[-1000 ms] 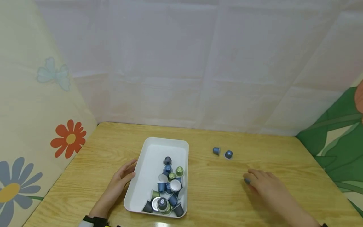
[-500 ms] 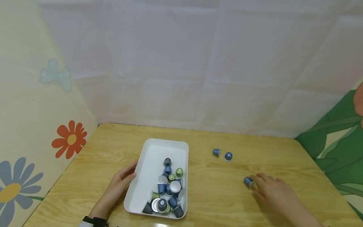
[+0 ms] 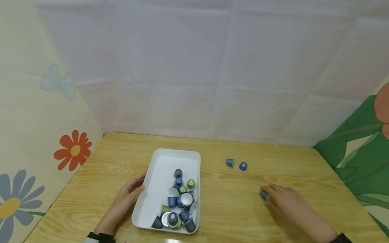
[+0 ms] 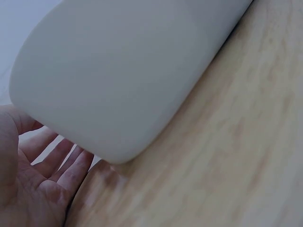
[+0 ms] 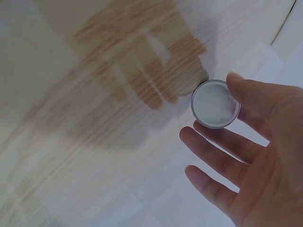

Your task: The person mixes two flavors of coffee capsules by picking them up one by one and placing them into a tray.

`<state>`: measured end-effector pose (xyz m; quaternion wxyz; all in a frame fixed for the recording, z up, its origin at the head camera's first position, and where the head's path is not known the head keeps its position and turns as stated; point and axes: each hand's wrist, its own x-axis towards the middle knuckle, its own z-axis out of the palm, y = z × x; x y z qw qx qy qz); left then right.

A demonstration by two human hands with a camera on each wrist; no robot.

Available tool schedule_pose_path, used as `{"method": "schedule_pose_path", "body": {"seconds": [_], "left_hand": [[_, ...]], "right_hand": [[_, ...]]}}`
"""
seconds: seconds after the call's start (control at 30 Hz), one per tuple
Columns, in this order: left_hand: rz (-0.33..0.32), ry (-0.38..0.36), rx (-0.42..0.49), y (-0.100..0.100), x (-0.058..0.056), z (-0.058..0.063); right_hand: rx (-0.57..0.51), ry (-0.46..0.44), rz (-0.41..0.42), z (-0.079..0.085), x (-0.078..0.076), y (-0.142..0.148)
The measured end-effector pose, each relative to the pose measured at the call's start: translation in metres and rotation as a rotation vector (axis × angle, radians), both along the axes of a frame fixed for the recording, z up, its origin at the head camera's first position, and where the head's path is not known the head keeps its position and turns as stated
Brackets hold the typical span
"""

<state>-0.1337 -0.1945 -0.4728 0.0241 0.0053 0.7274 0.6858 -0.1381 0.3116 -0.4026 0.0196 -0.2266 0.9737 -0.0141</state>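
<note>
A blue coffee capsule (image 3: 263, 194) is pinched between the thumb and fingers of my right hand (image 3: 287, 202), low over the right part of the table. In the right wrist view its round silver lid (image 5: 215, 105) faces the camera; the other fingers (image 5: 218, 153) are spread. My left hand (image 3: 127, 195) rests against the left side of a white tray (image 3: 155, 182), its fingers fairly straight along the wall. The left wrist view shows the tray's outer wall (image 4: 104, 80) above those fingers. Several blue, dark and green capsules (image 3: 186, 199) lie inside, mostly toward the near right.
Two more blue capsules lie behind the right hand: one on its side (image 3: 230, 162), the other standing lid down (image 3: 242, 166). Wood-grain table (image 3: 218, 202) surrounds the tray. A pale cloth (image 3: 212, 67) hangs at the back, with flower-printed panels (image 3: 18, 118) at the sides.
The right hand shifted slightly off the capsule half a second ago, leaving more of it showing, and has now closed on it again. The left hand and tray stay in place.
</note>
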Motion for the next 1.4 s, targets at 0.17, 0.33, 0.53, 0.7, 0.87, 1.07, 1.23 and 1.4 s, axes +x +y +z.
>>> {"method": "schedule_pose_path", "body": {"seconds": [0.17, 0.33, 0.53, 0.7, 0.87, 1.07, 1.23, 1.4], "left_hand": [[-0.004, 0.01, -0.013, 0.0, 0.0, 0.0], [-0.014, 0.017, -0.009, 0.0, 0.0, 0.0], [-0.018, 0.027, -0.005, 0.0, -0.001, -0.001], [-0.014, 0.019, 0.0, 0.0, -0.001, -0.001], [-0.015, -0.011, 0.011, 0.001, 0.0, 0.001], [-0.015, -0.002, 0.005, 0.002, 0.0, 0.004], [-0.015, 0.02, 0.003, 0.002, 0.001, 0.004], [-0.013, 0.005, 0.0, 0.001, 0.0, 0.004]], "right_hand": [[0.007, 0.035, 0.034, -0.005, -0.003, -0.003], [0.012, 0.1, 0.082, -0.009, -0.003, -0.004], [0.003, 0.112, 0.086, -0.011, -0.003, -0.005], [-0.001, 0.133, 0.083, -0.015, -0.002, -0.004], [-0.014, 0.148, 0.09, -0.016, -0.002, -0.004], [-0.015, 0.146, 0.06, -0.009, -0.002, -0.014], [-0.023, 0.169, 0.06, -0.005, -0.003, -0.028], [-0.03, 0.18, 0.089, -0.003, -0.004, -0.04]]}}
